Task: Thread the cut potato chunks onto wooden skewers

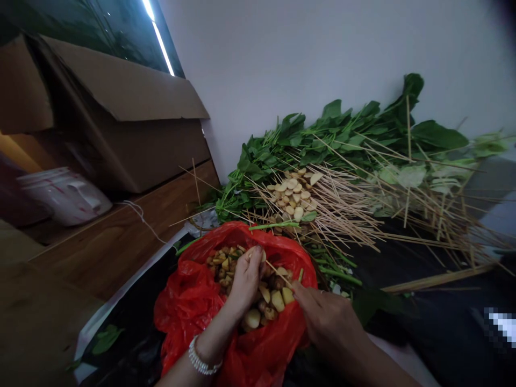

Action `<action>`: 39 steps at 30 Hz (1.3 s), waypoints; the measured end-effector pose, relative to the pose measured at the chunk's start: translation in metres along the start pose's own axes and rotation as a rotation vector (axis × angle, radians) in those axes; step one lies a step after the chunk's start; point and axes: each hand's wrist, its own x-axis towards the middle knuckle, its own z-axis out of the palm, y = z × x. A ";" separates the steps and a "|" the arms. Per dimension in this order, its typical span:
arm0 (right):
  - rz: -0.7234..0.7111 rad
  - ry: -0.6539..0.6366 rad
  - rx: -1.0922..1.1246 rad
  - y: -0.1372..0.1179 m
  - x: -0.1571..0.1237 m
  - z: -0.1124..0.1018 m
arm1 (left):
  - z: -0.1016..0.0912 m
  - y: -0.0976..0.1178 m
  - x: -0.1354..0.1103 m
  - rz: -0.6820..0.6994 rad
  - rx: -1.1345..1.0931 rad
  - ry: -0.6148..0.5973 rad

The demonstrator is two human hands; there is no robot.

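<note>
While the left hand (pixel 245 277) pinches a pale slice (pixel 263 255) above the red bag (pixel 185 295), the right hand (pixel 328 314) pinches a stick (pixel 278 271), its end at the slice. If this grip pushes too hard, the stick could split the slice or prick the left hand.

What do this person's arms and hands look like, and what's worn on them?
The left hand has no glove, and a pale, shiny bracelet that looks beaded circles that wrist. The right hand is gloveless too, with no bracelet in view. No sleeves show on either forearm.
</note>
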 end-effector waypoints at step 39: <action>0.381 -0.112 0.559 -0.007 0.003 0.002 | 0.002 -0.003 -0.002 0.016 0.012 -0.071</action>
